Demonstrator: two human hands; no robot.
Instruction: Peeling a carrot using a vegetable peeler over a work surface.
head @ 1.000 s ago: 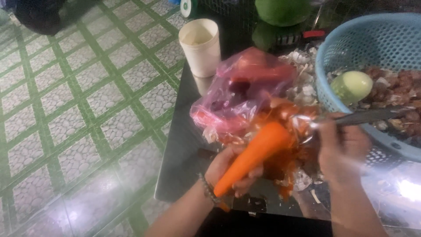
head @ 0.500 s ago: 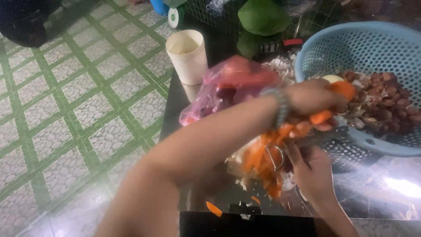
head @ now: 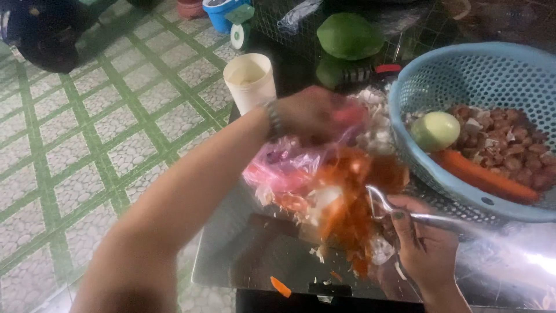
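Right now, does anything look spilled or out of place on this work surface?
Yes. Orange peelings lie heaped loose on the dark table, and one carrot scrap sits apart near its front edge. The right hand holds a peeler; nothing looks damaged.

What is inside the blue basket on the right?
The blue basket holds a peeled carrot, a pale green round vegetable and brownish pieces. Whatever lies under them is covered.

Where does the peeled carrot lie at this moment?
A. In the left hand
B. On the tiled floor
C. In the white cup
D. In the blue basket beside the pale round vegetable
D: the peeled carrot lies in the blue basket, next to the pale round vegetable, while the left hand reaches into the pink bag.
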